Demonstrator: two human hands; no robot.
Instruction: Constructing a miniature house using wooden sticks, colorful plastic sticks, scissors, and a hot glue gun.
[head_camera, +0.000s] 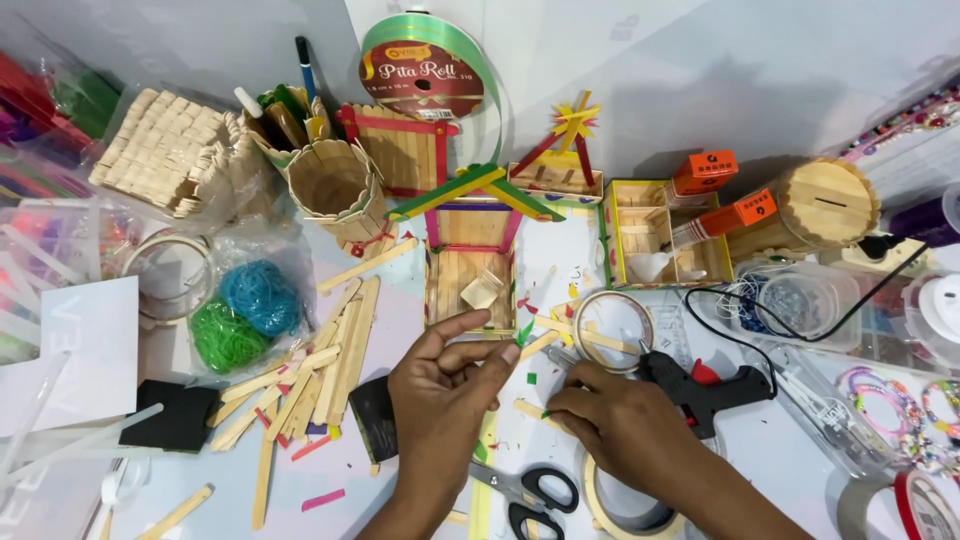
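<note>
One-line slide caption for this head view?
Left hand pinches a small green scrap beside the right hand, amid craft sticks, a glue gun and scissors.

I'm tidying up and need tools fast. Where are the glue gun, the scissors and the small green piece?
glue gun (700, 388), head view, on its black body.
scissors (530, 497), head view, on the black handles.
small green piece (524, 333), head view, on its middle, at the left hand's fingertips.

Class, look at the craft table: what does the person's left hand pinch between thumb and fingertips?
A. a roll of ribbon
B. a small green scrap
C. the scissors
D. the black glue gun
B: the left hand pinches a small green scrap at its fingertips, while the glue gun and scissors lie on the table and the ribbon roll stands at the back.
</note>
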